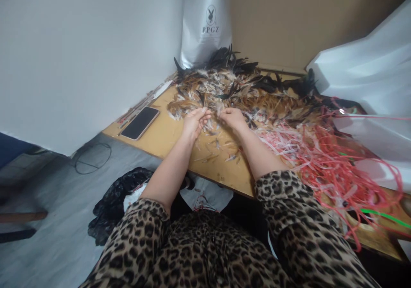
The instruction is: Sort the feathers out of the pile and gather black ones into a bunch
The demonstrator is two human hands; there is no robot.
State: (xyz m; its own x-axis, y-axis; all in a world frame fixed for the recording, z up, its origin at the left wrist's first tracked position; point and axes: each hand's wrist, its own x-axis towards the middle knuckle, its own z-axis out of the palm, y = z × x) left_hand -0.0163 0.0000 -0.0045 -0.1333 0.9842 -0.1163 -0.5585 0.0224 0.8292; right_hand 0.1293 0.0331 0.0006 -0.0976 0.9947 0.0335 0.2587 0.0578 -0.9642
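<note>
A large heap of brown, white and black feathers (269, 102) lies along the back of the yellow table. Just in front of it, my left hand (197, 121) has its fingertips pinched together; whatever is between them is too small to make out. Close by on the right, my right hand (233, 117) is closed in a pinch on a pale, fluffy feather (220, 107). The two hands are apart, with a narrow gap between their fingertips. Loose feather scraps (216, 144) are scattered on the tabletop beneath them.
A phone (140, 123) lies on the table at left. Tangled pink and red plastic strips (340, 168) cover the right side. A white printed bag (207, 27) stands behind the feathers, and white sheeting (369, 65) hangs at right. A black plastic bag (112, 202) is below the table edge.
</note>
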